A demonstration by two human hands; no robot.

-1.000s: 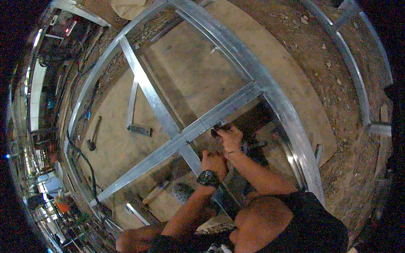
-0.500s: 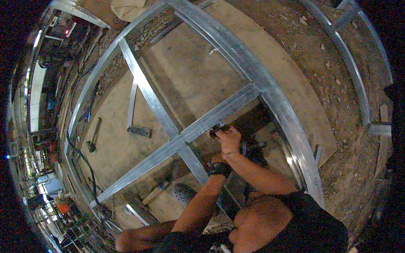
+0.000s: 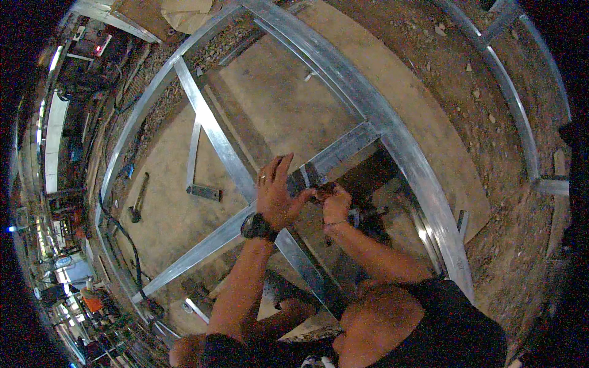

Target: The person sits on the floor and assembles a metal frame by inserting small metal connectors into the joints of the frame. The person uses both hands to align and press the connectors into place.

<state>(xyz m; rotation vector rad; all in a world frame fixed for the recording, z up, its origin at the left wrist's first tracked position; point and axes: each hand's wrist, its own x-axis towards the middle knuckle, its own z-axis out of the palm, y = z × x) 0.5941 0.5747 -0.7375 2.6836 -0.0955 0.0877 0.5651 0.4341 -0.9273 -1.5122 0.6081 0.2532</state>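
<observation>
My left hand [image 3: 279, 195], with a dark watch on its wrist, is spread over the crossbar [image 3: 343, 149] of a silver metal frame [image 3: 414, 144], near the joint of its bars. The fingers are stretched out and its thumb reaches toward my right hand [image 3: 336, 205]. That right hand is closed at the near edge of the crossbar, its fingers round a small dark tool whose kind I cannot make out. A dark piece [image 3: 311, 174] lies across the bar between the hands; whether it is part of the tool I cannot tell.
A hammer [image 3: 140, 199] and a try square [image 3: 204, 192] lie on the brown board [image 3: 165, 165] under the frame. A black cable [image 3: 130, 242] runs over the frame's left side. More metal bars [image 3: 512, 92] lie on the dirt at the right.
My left hand has come up from beside my right wrist and is now spread over the crossbar. The right hand has stayed almost in place. A dark piece now shows across the bar.
</observation>
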